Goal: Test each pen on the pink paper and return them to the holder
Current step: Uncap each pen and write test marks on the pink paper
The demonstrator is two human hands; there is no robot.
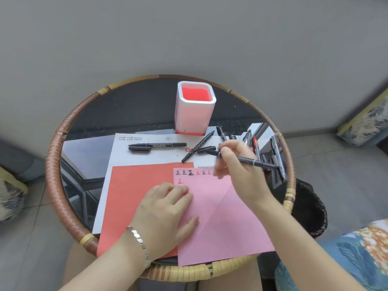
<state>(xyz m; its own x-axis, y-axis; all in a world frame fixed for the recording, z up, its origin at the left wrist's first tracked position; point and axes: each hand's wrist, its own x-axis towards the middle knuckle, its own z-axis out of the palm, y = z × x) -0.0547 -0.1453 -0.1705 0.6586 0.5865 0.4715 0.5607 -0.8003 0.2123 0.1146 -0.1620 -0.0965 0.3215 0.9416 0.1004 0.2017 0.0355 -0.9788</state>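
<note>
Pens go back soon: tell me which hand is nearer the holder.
Right. The right hand, gripping a pen, is in front of the holder, to its right; the left hand rests on the pink paper, farther away.

There was one holder (196,114), one pink paper (220,227), one red sheet (130,196) and one white sheet (147,156). One pen (252,162) was held, two more pens (157,145) lay apart, and a cluster (258,148) was too jumbled to count.

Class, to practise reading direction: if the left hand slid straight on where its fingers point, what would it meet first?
Probably the lone red character on the pink paper, just beyond the fingertips of the left hand; exact heading is hard to judge.
</note>
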